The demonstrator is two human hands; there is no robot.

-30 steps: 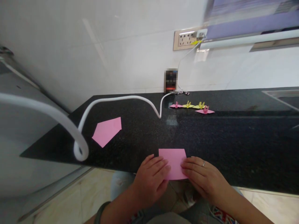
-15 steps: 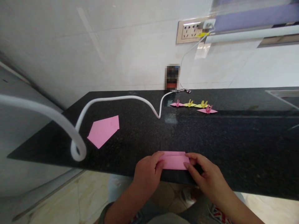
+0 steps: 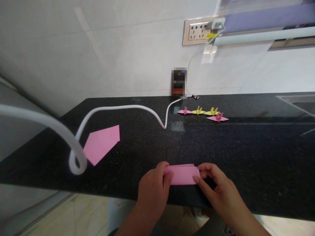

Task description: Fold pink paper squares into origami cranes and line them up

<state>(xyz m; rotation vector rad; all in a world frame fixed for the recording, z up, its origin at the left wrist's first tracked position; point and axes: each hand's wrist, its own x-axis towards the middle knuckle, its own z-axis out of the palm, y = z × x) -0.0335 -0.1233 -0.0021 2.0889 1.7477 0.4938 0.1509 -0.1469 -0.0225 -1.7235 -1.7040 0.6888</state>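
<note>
Both hands pinch a folded strip of pink paper (image 3: 183, 176) near the front edge of the black counter. My left hand (image 3: 155, 183) grips its left end, thumb on the near face and fingers partly hidden behind. At the right end, my right hand (image 3: 216, 183) holds the corner between thumb and fingertips. A narrow back layer of the paper shows above the front flap's upper edge. Farther left on the counter lies another pink folded sheet (image 3: 102, 142), touched by neither hand.
Several small folded paper cranes, among them a yellow crane (image 3: 199, 111) and a pink crane (image 3: 218, 118), stand toward the back. A white flexible cable (image 3: 123, 107) arches across the left side. A blurred phone-like object (image 3: 178, 82) leans on the wall below a socket panel (image 3: 197, 31).
The front flap of the pink strip now reaches higher, covering more of the back layer. Both hands keep their grip. The view has shifted slightly.
</note>
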